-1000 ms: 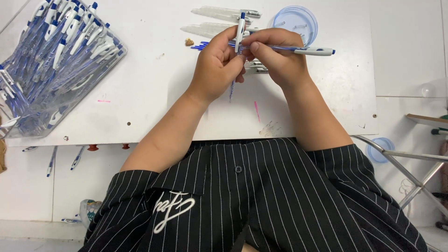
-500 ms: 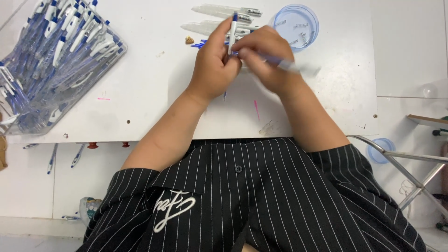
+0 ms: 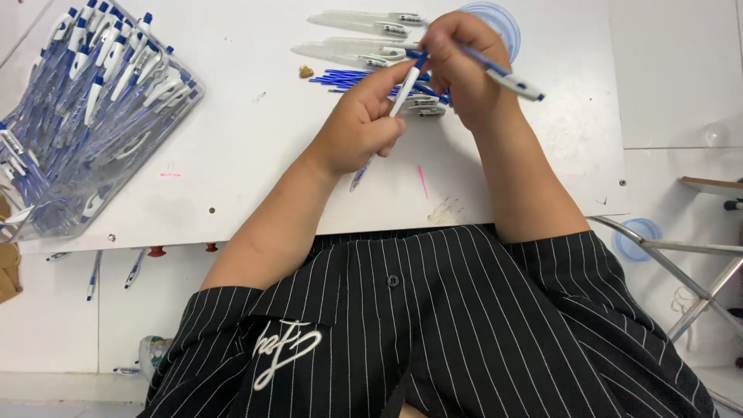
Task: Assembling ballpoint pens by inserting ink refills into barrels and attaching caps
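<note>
Holding a white and blue pen barrel (image 3: 401,91) in your left hand (image 3: 357,128), you have it tilted, its upper end rising toward your right hand and its lower tip poking out below your palm over the white table (image 3: 255,139). Your left fingers are curled around the barrel in a firm grasp. Your right hand (image 3: 463,68) sits just above and beside the left, fingers pinched around a second pen (image 3: 503,75) that slants down to the right, its white and blue end sticking out past your knuckles. The two hands touch or nearly touch where the barrel's top meets your right fingers. Just behind your hands lie a small heap of blue refills (image 3: 357,77) and several clear pen casings (image 3: 364,48). Far to the left stands a clear tray (image 3: 174,108) packed with finished blue and white pens (image 3: 85,85). A round clear lid (image 3: 503,22) lies behind your right hand.
</note>
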